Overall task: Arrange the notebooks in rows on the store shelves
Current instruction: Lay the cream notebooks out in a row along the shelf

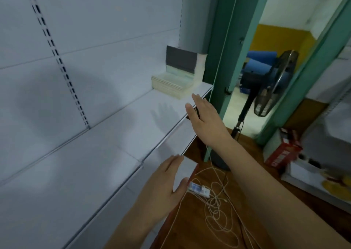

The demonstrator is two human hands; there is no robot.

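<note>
The shelf [117,127] runs along the wall to the left, and everything here sits in relation to it. At its far right end lies a flat stack of notebooks [171,86], with more notebooks standing upright [181,59] just behind the stack, against the back panel. The right hand [204,116] hovers over the shelf's front edge, just before the stack. The left hand [163,188] hangs nearer, off the front edge and lower. Right of the shelf, on the floor below, lies a tangle of cable [218,207]. Beyond the shelf's far end stands a fan [273,83] in a doorway.
</note>
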